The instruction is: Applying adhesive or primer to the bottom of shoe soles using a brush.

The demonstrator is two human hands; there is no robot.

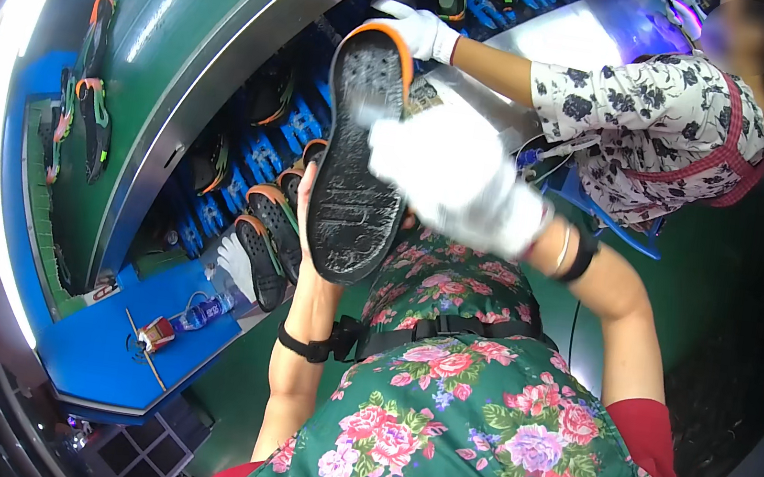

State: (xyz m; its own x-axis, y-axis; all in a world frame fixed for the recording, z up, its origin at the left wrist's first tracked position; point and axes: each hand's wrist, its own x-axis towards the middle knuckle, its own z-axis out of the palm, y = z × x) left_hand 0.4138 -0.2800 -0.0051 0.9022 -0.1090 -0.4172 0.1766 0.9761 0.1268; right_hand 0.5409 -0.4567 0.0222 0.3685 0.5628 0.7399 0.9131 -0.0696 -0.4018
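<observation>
A black shoe sole [356,196] with an orange rim at its far end is held up before me, its patterned underside glossy. My left hand [304,228], bare, grips it from behind by the near end; the sole hides most of the fingers. Over its right edge is my right hand [458,176] in a white glove, smeared by motion, its fingers seemingly closed. A pale blurred thing [374,114] shows at its fingertips against the sole; its kind cannot be made out. Black shoes with orange rims [258,261] sit just left of my left wrist.
A co-worker's white-gloved hand [419,33] is beside the sole's far end. Blue racks [260,157] carry shoes behind a curved metal edge [224,44]. More shoes [93,123] lie on the green surface left. A blue table [100,361] holds a bottle [203,312] and small red box [157,334].
</observation>
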